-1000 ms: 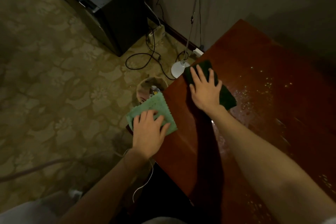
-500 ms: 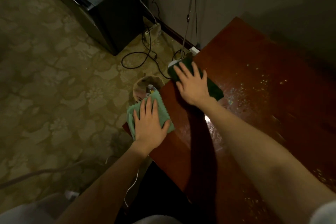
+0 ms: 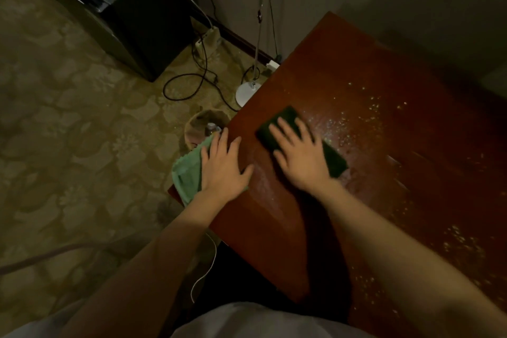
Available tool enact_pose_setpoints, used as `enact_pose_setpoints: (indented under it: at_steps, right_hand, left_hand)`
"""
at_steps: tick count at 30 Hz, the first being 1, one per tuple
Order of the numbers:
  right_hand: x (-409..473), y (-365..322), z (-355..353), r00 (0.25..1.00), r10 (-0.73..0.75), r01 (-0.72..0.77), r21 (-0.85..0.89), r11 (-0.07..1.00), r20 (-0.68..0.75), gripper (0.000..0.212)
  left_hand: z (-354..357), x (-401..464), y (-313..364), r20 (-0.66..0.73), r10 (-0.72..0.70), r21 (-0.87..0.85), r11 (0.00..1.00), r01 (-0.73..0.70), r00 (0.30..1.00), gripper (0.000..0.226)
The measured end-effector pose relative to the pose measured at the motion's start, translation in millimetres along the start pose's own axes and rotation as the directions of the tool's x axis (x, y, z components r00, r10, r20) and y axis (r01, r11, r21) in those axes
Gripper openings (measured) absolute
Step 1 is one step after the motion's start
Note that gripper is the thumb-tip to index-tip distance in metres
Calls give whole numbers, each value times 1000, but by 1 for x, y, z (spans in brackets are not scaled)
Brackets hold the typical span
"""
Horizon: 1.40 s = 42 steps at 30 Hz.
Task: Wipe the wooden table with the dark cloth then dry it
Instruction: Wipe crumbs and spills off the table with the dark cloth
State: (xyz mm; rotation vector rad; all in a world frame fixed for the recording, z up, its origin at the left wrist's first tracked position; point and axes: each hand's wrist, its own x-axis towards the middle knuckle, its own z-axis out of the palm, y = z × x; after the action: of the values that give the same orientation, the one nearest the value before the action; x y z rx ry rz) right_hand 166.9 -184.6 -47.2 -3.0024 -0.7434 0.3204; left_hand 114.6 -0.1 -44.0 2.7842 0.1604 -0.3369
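Right hand (image 3: 297, 156) flat, fingers spread, pressing dark cloth (image 3: 336, 160) onto wet tabletop (image 3: 370, 107) near its left edge. Left hand (image 3: 223, 166) flat on green cloth (image 3: 186, 175) at the edge. Cloth looks soft, limp, light; palm pressure should suit better than pinching.

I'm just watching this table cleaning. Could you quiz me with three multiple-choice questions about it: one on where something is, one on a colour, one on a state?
1. Where is the light green cloth?
A. at the table's left edge
B. on the floor
C. in the bin

2. What colour is the table?
A. white
B. reddish brown
C. blue

3. How does the right hand lie?
A. clenched in the air
B. flat on the dark cloth
C. gripping a cable

Answers: 1 A, the left hand presses it there; 2 B, polished red wood; 3 B, fingers spread over it.
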Motion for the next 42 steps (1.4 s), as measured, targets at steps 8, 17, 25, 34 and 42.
enact_pose_setpoints:
  at_steps: [8, 17, 25, 34, 42]
  right_hand:
    - [-20, -4, -1, 997, 75, -74, 42, 996, -8, 62]
    - [-29, 8, 5, 998, -66, 66, 20, 998, -16, 58]
    - [62, 57, -22, 938, 345, -341, 104, 934, -22, 59]
    - [23, -12, -7, 999, 18, -17, 11, 1000, -29, 56]
    - [143, 60, -37, 926, 376, -370, 99, 924, -44, 58]
  left_hand:
    - [-3, 19, 15, -44, 26, -39, 999, -28, 999, 61]
    - [-6, 53, 21, -66, -26, -121, 992, 18, 997, 57]
    - [-17, 75, 9, -62, -170, -357, 924, 137, 983, 37]
    - [-21, 103, 5, -41, -146, -298, 946, 127, 988, 23]
    - [-22, 115, -2, 8, -100, -332, 938, 97, 995, 24]
